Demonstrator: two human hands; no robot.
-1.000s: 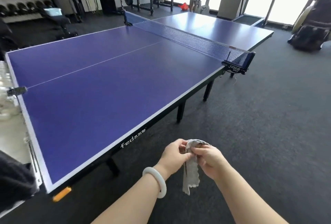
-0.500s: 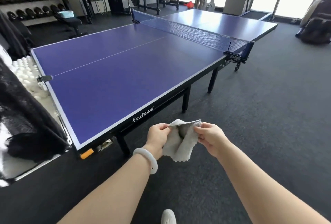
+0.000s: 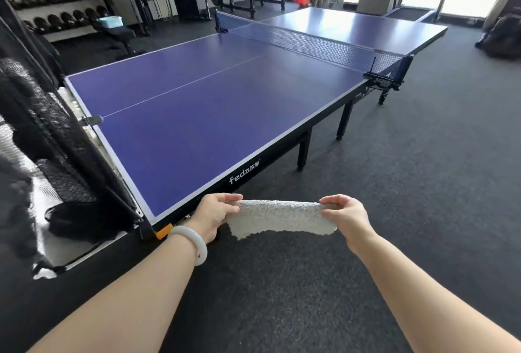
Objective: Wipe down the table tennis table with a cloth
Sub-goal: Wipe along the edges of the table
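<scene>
Gym room, grey carpet, dumbbell rack (image 3: 56, 11) far left by wall. Blue table tennis table (image 3: 197, 115) runs from near left to far right, net (image 3: 315, 42) across middle, black mesh ball catcher (image 3: 50, 138) clipped on near-left end. Head view: left hand (image 3: 215, 216) and right hand (image 3: 345, 216) each pinch one end of pale cloth (image 3: 279, 218), stretched flat between them, in air just off table's near corner, not touching it. White bangle (image 3: 194, 244) on left wrist.

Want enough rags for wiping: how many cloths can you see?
1: the cloth, held stretched between left hand and right hand, beside the table. Others may be hidden.
</scene>
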